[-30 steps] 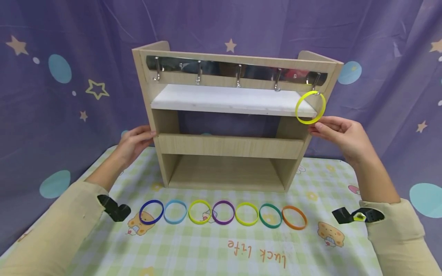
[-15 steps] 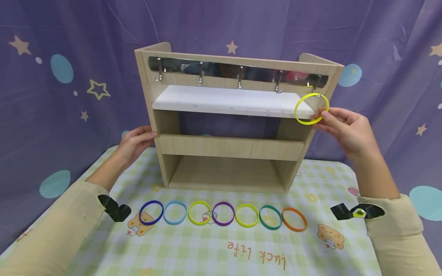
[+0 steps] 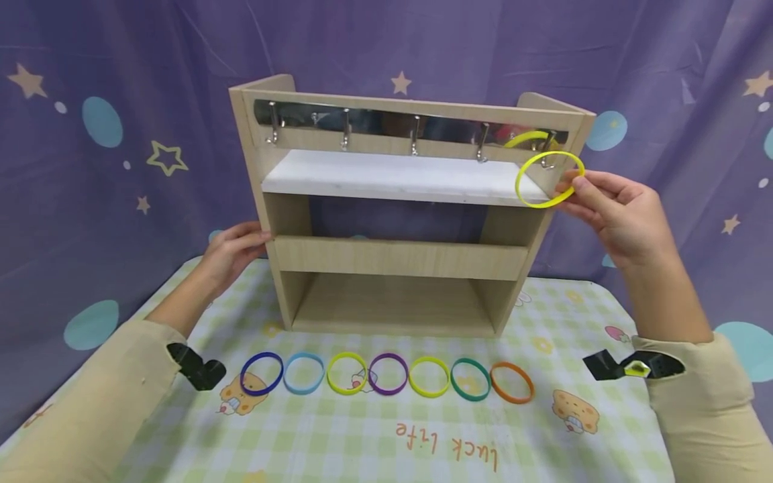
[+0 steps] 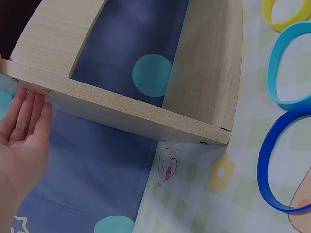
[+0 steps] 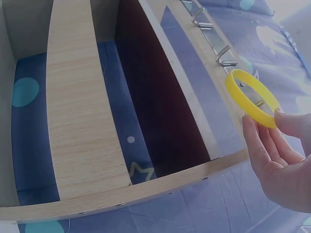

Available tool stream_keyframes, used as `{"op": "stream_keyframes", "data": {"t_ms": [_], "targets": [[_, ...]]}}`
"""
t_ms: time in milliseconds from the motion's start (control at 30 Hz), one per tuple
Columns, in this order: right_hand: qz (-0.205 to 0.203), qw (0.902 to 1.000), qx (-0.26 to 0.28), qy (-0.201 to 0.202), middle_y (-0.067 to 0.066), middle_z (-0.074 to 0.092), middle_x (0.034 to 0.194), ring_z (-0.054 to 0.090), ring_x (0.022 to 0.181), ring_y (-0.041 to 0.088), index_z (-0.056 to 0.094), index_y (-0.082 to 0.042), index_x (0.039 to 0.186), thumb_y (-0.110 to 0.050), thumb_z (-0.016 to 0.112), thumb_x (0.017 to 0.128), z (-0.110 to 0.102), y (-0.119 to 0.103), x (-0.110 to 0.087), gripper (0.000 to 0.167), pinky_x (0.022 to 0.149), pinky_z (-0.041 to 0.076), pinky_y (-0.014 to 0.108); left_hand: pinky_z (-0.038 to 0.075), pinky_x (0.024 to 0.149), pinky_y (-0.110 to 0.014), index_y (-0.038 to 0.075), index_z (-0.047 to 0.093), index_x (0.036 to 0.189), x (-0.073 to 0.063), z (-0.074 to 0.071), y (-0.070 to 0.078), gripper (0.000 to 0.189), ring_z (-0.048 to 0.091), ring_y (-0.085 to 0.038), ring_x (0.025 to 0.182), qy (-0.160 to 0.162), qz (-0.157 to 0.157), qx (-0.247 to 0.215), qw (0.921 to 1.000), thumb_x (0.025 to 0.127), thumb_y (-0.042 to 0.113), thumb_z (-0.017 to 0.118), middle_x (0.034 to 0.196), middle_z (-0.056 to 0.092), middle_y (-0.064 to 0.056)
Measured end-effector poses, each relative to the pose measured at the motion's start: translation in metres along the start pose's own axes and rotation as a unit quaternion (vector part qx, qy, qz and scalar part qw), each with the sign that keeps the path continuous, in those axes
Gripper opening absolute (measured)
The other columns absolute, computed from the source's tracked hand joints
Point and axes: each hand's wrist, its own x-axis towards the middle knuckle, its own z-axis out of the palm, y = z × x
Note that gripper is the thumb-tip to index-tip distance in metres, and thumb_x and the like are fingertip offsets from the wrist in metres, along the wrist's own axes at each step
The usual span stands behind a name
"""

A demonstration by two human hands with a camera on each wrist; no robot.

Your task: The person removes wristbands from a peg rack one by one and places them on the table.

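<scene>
My right hand (image 3: 628, 215) pinches a yellow silicone wristband (image 3: 519, 181) at its lower right edge, between thumb and fingers. The band is raised in front of the rightmost hook (image 3: 548, 142) of a wooden shelf unit (image 3: 398, 258); whether it is still around the hook cannot be told. In the right wrist view the wristband (image 5: 238, 97) stands tilted beside the metal hook strip. With fingers nearly straight, my left hand (image 3: 232, 251) touches the outer left side of the shelf. The left wrist view shows those fingertips against the side panel (image 4: 121, 114).
Several wristbands lie in a row before the shelf, from dark blue (image 3: 243, 373) at left through purple (image 3: 370, 373) to orange (image 3: 512, 401) at right. A white board (image 3: 392, 174) spans the shelf's upper part. A checked cloth (image 3: 338, 443) covers the table; a purple curtain (image 3: 344, 40) hangs behind.
My right hand has moved up and to the right, bringing the yellow wristband's lower edge up with it. Its reflection now shows in the metal strip. The left hand stays against the shelf.
</scene>
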Motion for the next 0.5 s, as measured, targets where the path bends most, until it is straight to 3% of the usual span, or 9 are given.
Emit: {"op": "stream_keyframes", "data": {"t_ms": [333,500], "targets": [[0.027,0.9986,-0.035,-0.028,0.005,0.076,0.093,0.072,0.088,0.012,0.073,0.0,0.102,0.002,0.06,0.091,-0.003,0.004,-0.009,0.017,0.077,0.059,0.022,0.048,0.089,-0.009,0.008,0.046,0.12,-0.001,0.0,0.002,0.026,0.061,0.002,0.1,0.001,-0.009,0.0,1.0,0.096,0.012,0.055,0.111,0.057,0.009],[0.057,0.9965,-0.053,-0.027,0.002,0.076,0.092,0.072,0.085,0.01,0.074,-0.004,0.099,0.0,0.061,0.091,-0.009,0.016,-0.015,0.016,0.075,0.06,0.021,0.048,0.089,-0.009,0.001,0.04,0.13,-0.002,0.0,0.003,0.038,0.06,0.002,0.099,0.003,-0.013,0.01,0.9999,0.097,0.013,0.055,0.111,0.054,0.009]]}}
